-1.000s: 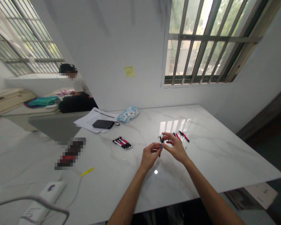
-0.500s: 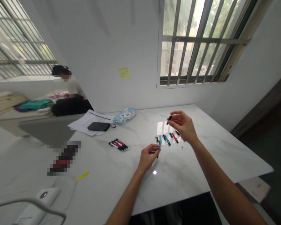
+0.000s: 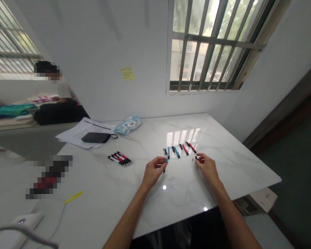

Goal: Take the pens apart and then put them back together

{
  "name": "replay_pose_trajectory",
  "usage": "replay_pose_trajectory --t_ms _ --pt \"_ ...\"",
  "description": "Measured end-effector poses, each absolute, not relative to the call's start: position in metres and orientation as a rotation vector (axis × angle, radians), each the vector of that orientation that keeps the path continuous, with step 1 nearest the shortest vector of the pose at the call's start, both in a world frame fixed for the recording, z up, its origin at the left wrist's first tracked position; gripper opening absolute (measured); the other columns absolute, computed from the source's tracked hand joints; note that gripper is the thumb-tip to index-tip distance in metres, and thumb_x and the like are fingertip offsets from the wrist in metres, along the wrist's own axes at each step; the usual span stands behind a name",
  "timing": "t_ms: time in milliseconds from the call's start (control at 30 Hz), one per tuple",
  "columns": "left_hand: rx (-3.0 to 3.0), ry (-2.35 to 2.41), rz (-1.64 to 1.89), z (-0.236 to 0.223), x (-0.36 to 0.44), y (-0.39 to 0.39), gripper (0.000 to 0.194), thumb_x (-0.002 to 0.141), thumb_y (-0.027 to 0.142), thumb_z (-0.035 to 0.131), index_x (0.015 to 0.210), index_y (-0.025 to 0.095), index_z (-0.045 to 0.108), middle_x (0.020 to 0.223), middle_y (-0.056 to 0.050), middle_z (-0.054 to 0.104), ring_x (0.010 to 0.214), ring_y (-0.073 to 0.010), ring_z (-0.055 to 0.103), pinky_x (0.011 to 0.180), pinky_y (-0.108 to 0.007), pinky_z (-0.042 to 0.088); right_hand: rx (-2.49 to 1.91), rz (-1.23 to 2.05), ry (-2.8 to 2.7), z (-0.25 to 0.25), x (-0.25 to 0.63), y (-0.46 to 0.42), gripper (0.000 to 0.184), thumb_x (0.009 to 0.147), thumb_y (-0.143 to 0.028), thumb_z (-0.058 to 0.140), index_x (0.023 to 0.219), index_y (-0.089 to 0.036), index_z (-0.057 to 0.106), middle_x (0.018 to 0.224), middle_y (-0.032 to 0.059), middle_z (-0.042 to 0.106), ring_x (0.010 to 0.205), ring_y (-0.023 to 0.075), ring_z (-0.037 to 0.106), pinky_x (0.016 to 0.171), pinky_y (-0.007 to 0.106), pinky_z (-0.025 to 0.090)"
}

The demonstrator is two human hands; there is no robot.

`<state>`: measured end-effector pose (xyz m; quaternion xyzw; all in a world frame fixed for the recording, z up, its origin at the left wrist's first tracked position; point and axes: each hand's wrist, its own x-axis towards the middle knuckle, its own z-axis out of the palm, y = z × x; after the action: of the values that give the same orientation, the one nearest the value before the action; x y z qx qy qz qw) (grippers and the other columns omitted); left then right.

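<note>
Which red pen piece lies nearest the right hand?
The rightmost red piece, just beyond the right hand; the other red piece lies farther left.

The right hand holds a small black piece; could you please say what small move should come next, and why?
Probably lay the black piece down: the right hand pinches it close to the table, near similar black pieces beside coloured barrels.

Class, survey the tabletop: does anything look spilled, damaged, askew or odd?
No spill shows. The papers lie fanned unevenly beneath the black pouch. Right of the assembled pens, coloured pen pieces lie apart from black pieces, unlike that neat row.
</note>
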<state>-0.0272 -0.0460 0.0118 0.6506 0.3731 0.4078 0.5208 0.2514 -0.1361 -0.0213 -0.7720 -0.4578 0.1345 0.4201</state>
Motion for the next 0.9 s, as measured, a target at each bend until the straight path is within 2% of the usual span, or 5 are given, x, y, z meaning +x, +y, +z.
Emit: replay_pose_trajectory --t_ms 267,500,700,900 --pt "1.537 0.924 0.963 0.007 -0.031 -0.041 0.033 0.079 0.04 0.078 0.102 0.017 0.075 0.095 -0.009 0.078 0.087 -0.0209 0.073 0.077 -0.03 0.06 -1.992 0.244 -1.222 -0.028 0.243 -0.135 0.032 0.082 -0.03 0.06 0.109 -0.021 0.074 0.08 0.0027 0.074 0.07 0.0199 0.069 0.073 0.031 0.049" --pt "1.519 0.884 0.954 0.005 -0.029 -0.044 0.029 0.079 0.039 0.079 0.097 0.017 0.073 0.095 -0.009 0.078 0.088 -0.0209 0.074 0.077 -0.03 0.059 -1.739 0.132 -1.158 -0.005 0.221 -0.14 0.027 0.09 -0.039 0.061 0.1 -0.019 0.076 0.088 0.0065 0.075 0.077 0.021 0.065 0.08 0.035 0.05" --pt "1.565 0.855 0.941 0.006 -0.028 -0.047 0.027 0.08 0.039 0.079 0.094 0.017 0.072 0.092 -0.007 0.077 0.085 -0.0197 0.073 0.079 -0.031 0.06 -1.488 0.494 -1.235 0.021 0.154 -0.126 0.026 0.087 -0.044 0.071 0.097 -0.022 0.08 0.086 0.0047 0.077 0.076 0.0197 0.066 0.075 0.032 0.051" --pt "1.662 0.817 0.916 0.004 -0.027 -0.05 0.023 0.082 0.036 0.076 0.095 0.017 0.073 0.09 -0.005 0.074 0.08 -0.0172 0.069 0.077 -0.03 0.058 -1.403 0.597 -1.202 0.025 0.142 -0.108 0.026 0.083 -0.044 0.075 0.09 -0.019 0.08 0.083 0.0054 0.077 0.075 0.0195 0.067 0.074 0.032 0.054"
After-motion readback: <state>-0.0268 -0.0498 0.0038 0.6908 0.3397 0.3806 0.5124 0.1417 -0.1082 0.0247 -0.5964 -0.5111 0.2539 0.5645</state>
